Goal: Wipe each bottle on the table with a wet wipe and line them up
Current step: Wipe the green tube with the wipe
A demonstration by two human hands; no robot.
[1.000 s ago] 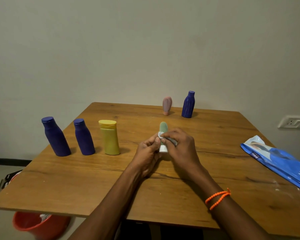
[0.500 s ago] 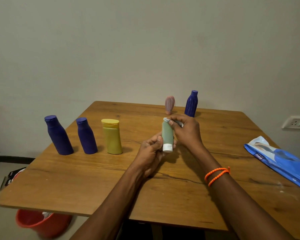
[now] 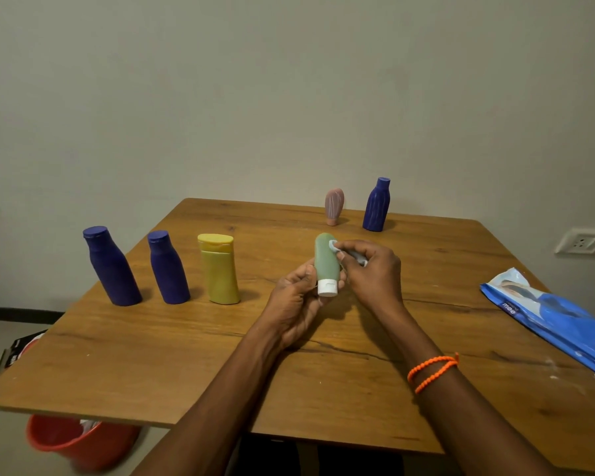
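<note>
- Plain, matt grey-green wall behind; a white socket plate [image 3: 582, 241] sits on it at the right.
- Wooden table [image 3: 193, 359] with a warm brown grain and a dark crack line running across its middle.
- Red plastic bucket [image 3: 66, 441] on the floor under the near left corner of the table.
- Glossy blue wipes packet [image 3: 557, 321] lying flat near the table's right edge.
- Three upright bottles in a row at the left: a tall dark blue bottle [image 3: 110, 267], a shorter dark blue bottle [image 3: 168, 268] just beside it, then a waisted yellow bottle [image 3: 219, 269] with a flat flip cap.
- At the far edge, a ribbed dark blue bottle [image 3: 377, 205] and, near it, a ribbed pink tube [image 3: 334, 206] standing on its cap.
- Left hand [image 3: 294, 304] curls its fingers round the lower part of a smooth green tube [image 3: 326, 261], held above the table's middle, white cap down.
- Right hand [image 3: 375, 273] pinches a crumpled white wet wipe [image 3: 334, 245] against the tube's upper end.
- Orange beaded bracelet [image 3: 431, 369] on the right wrist.
</note>
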